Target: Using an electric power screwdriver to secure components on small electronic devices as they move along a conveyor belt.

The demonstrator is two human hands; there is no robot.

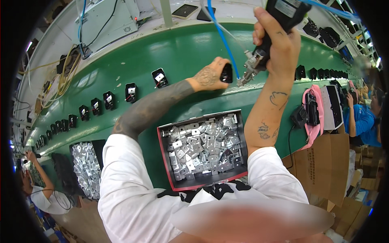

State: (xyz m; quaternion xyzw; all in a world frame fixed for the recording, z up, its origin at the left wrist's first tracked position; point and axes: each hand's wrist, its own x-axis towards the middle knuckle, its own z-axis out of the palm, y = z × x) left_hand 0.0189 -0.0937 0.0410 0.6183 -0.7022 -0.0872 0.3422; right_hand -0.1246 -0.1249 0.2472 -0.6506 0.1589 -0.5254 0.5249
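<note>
My left hand (210, 75) grips a small black plastic housing (227, 73) near the middle of the green bench. My right hand (282, 47) is wrapped round a black handheld tool (286, 13) with a metal nozzle (252, 67) pointing down and left. The nozzle tip is beside the housing, with a small gap between them. Close to my body, a shallow box (163, 162) with a red rim holds many loose metal brackets (202, 146). Left of my left hand, similar black housings (131, 92) with metal parts inside stand in a curved row.
Blue hoses (224, 36) hang near the tool. A second tray of metal pieces (86, 168) is at the left. A pink-edged holder (316, 117) and a cardboard box (324, 166) sit at right. Co-workers (358, 121) sit at both sides. More housings (324, 73) line the right.
</note>
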